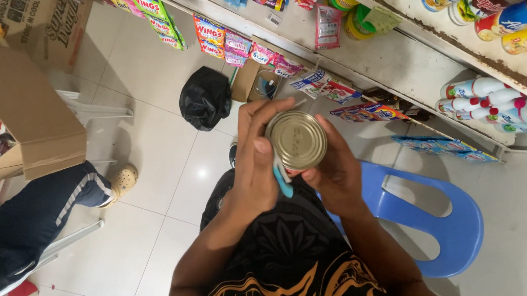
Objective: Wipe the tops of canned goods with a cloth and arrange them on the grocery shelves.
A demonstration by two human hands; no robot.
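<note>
- Shop floor of pale tiles, stocked shelves along its far edge.
- I see my left hand and right hand both closed round a tin can, held mid-air above my lap.
- Rigid, smooth metal, likely weighty; I'd grip its sides.
</note>
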